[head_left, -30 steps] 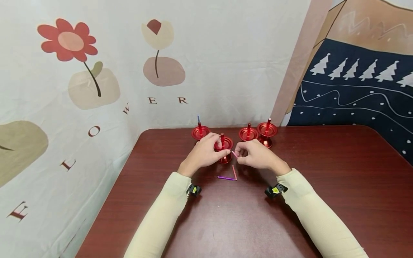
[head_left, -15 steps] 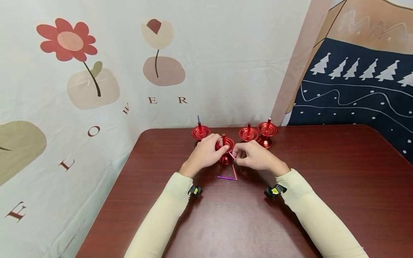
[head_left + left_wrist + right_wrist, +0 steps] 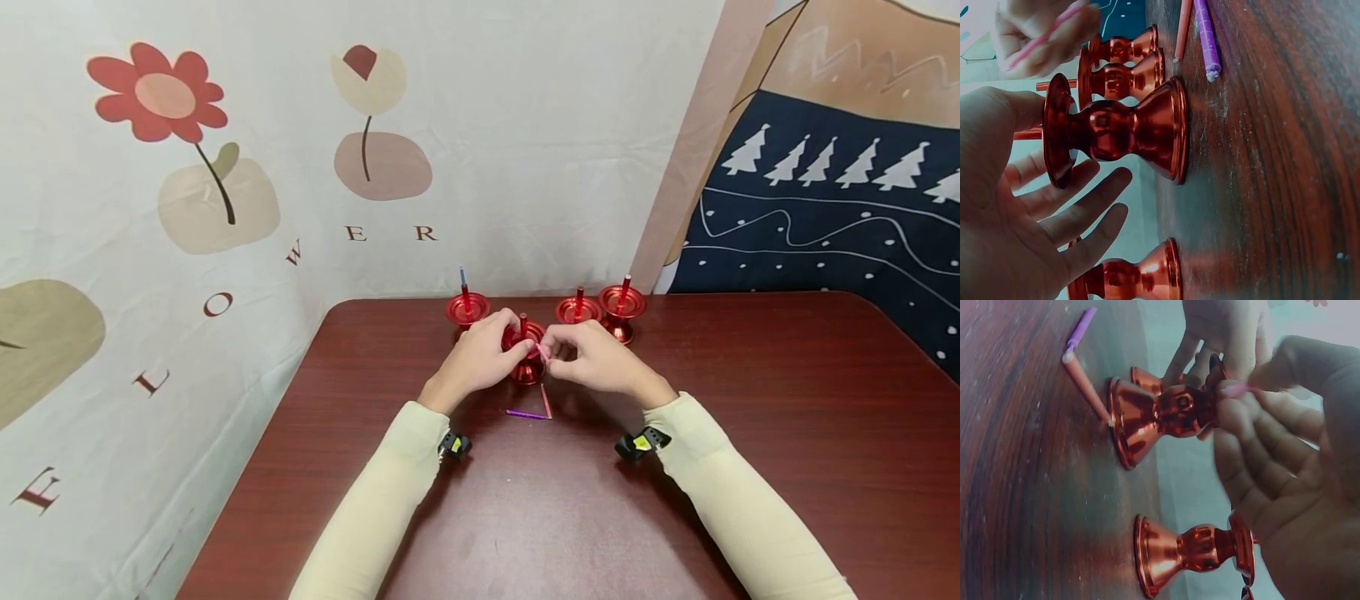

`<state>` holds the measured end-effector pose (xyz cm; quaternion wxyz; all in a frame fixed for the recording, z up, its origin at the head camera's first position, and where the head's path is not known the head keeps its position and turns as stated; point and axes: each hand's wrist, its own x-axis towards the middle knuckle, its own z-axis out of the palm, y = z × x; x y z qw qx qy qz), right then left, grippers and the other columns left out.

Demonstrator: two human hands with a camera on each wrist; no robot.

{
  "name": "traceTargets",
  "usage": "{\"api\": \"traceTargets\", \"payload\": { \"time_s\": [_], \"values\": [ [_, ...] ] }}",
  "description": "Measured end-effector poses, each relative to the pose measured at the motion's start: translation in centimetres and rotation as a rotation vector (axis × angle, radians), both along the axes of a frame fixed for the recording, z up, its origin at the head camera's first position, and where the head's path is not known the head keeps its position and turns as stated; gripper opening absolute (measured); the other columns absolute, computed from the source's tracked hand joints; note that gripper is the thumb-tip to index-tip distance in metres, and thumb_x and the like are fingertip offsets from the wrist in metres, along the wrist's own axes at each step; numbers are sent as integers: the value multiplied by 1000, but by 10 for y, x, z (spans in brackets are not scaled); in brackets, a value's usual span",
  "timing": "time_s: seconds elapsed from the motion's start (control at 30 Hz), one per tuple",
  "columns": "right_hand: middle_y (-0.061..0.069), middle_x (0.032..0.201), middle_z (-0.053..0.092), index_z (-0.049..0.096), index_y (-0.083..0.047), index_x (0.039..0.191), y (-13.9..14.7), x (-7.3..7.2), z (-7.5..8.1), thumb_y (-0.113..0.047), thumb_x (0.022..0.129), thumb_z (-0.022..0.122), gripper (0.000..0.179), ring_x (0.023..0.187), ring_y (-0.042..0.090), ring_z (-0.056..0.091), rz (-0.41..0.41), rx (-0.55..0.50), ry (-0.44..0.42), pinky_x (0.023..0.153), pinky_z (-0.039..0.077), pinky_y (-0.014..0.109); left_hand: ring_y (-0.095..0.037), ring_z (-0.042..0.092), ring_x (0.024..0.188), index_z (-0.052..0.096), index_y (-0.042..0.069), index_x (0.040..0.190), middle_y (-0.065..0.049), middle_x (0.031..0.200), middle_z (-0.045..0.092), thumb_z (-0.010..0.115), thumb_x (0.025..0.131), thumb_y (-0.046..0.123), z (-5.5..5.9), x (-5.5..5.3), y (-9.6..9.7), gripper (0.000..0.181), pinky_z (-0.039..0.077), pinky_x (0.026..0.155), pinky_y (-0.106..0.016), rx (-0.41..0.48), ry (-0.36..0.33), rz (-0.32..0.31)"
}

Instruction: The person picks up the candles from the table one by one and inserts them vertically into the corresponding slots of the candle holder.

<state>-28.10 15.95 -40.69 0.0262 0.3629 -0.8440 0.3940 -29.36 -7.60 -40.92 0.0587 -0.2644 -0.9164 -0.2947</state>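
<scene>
My left hand (image 3: pixel 480 354) grips the dish rim of a shiny red metal candlestick (image 3: pixel 1113 128), thumb on one side and index finger on the other. The candlestick stands upright on the table, its red tube rising from the dish. Just right of it, my right hand (image 3: pixel 592 354) pinches a thin pink candle (image 3: pixel 1044 36) between thumb and fingertips. The candle is slanted, close to the dish rim in the head view. On the table in front lie a purple candle (image 3: pixel 527 414) and a salmon-pink candle (image 3: pixel 546 401), their ends nearly meeting.
Behind my left hand stands another red candlestick (image 3: pixel 467 310) with a blue candle (image 3: pixel 462 275) in its tube. Two more, a nearer candlestick (image 3: pixel 577 312) and a farther candlestick (image 3: pixel 621 302), stand behind my right hand. A printed cloth (image 3: pixel 525 167) hangs along the table's far edge.
My left hand and the gripped candlestick have shifted slightly right and nearer. The pink candle has changed its slant in my right fingers and is closer to the dish.
</scene>
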Motion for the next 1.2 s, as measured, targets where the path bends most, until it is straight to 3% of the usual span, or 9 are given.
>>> {"api": "traceTargets", "payload": {
  "time_s": [0.17, 0.33, 0.8, 1.07, 1.2],
  "values": [
    [0, 91, 73, 72, -9, 96, -1, 0, 2, -3, 93, 75, 8, 84, 16, 70, -94, -151, 46, 77, 59, 35, -22, 62, 94, 68, 8, 114, -7, 107, 68, 69, 106, 25, 0, -1, 2, 19, 54, 82, -39, -21, 50, -90],
    [1, 94, 75, 74, -9, 98, 0, 1, 2, -4, 95, 75, 6, 86, 16, 72, -148, -179, 53, 79, 61, 35, -23, 60, 91, 67, 7, 112, -8, 106, 68, 69, 107, 23, 2, 1, 2, 16, 54, 80, -38, -33, 65, -137],
    [-2, 94, 79, 78, -11, 97, -7, 2, 1, -7, 93, 81, 7, 91, 13, 74, -86, -160, 73, 81, 58, 33, -21, 61, 90, 69, 5, 114, -8, 104, 69, 67, 103, 16, -3, -2, 1, 15, 53, 79, -37, -18, 115, -182],
    [-2, 98, 78, 80, -10, 99, -9, 3, 3, -5, 94, 81, 7, 94, 14, 74, -51, -219, 52, 89, 59, 40, -21, 59, 88, 69, 6, 112, -8, 101, 68, 67, 102, 13, -3, -3, 1, 13, 52, 77, -35, -12, 118, -192],
    [0, 97, 77, 80, -9, 100, -10, 5, 4, -3, 96, 82, 8, 90, 16, 74, -49, -271, 31, 85, 59, 34, -21, 58, 87, 67, 6, 109, -7, 98, 66, 68, 104, 15, -3, -2, 2, 10, 50, 76, -34, -3, 121, -189]
  ]
}}
